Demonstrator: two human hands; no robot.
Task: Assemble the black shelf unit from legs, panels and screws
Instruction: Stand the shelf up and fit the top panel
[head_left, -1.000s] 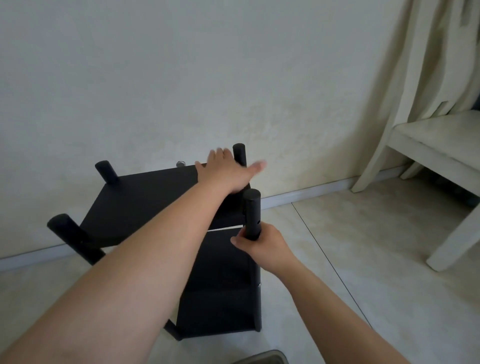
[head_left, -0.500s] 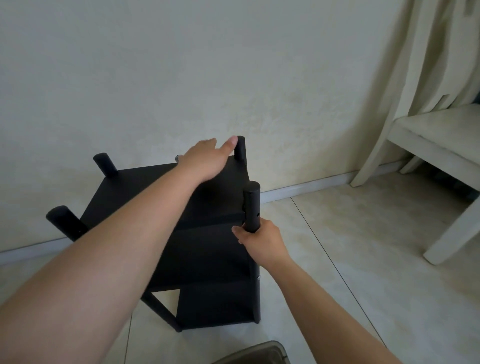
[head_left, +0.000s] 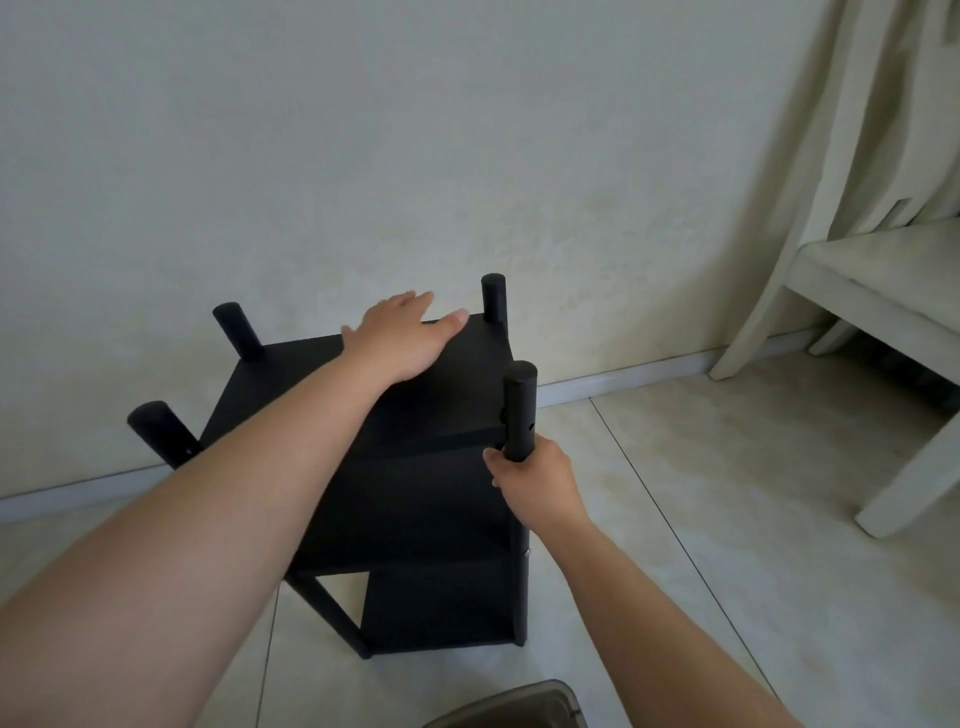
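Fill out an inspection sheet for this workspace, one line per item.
Surface: pale tiled floor, shelf standing on it.
Job's things: black shelf unit upright, top panel fitted, four leg tops protruding.
Clutter: grey container rim at bottom edge.
Grippers: left hand flat on the top panel; right hand grips the near right leg.
Cables: nothing seen.
Surroundings: cream wall, white chair.

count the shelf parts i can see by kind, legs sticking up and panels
legs: 4
panels: 3
total: 7
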